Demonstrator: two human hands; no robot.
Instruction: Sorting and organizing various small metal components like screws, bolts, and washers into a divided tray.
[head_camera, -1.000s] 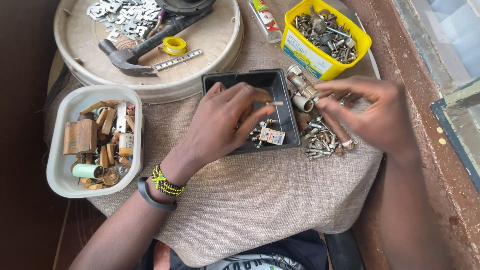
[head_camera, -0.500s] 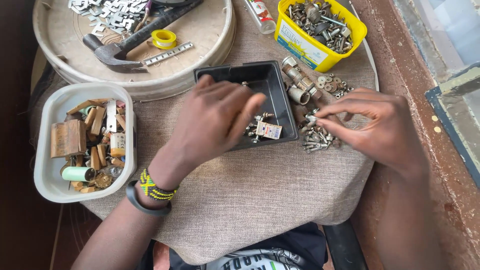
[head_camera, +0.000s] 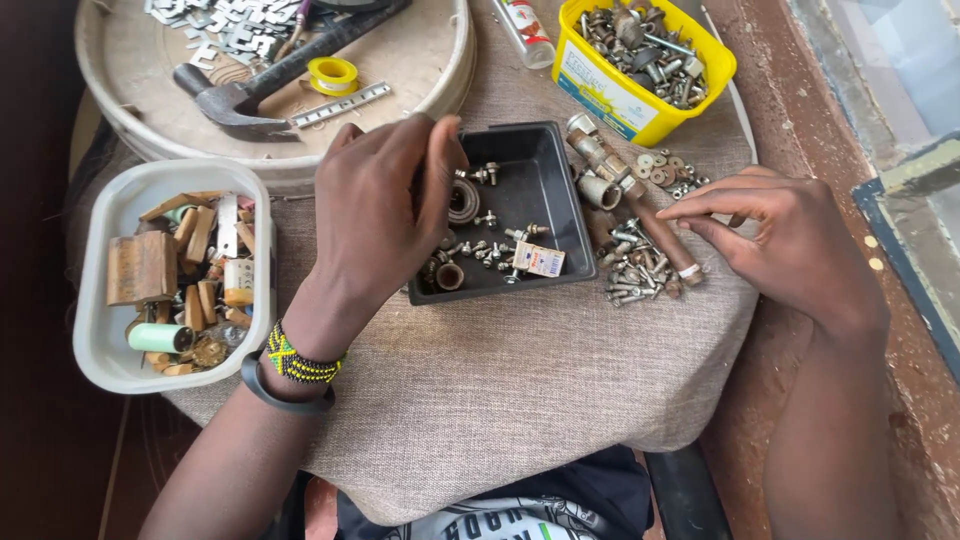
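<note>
Black tray (head_camera: 545, 165) corner under left hand (head_camera: 375, 215)

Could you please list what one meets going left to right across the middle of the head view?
White tub → left hand → black tray → loose screws → right hand.

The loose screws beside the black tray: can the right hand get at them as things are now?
Probably yes. The right hand is next to the loose screws, fingertips pointing at them, nothing between; the left hand is over the black tray.
</note>
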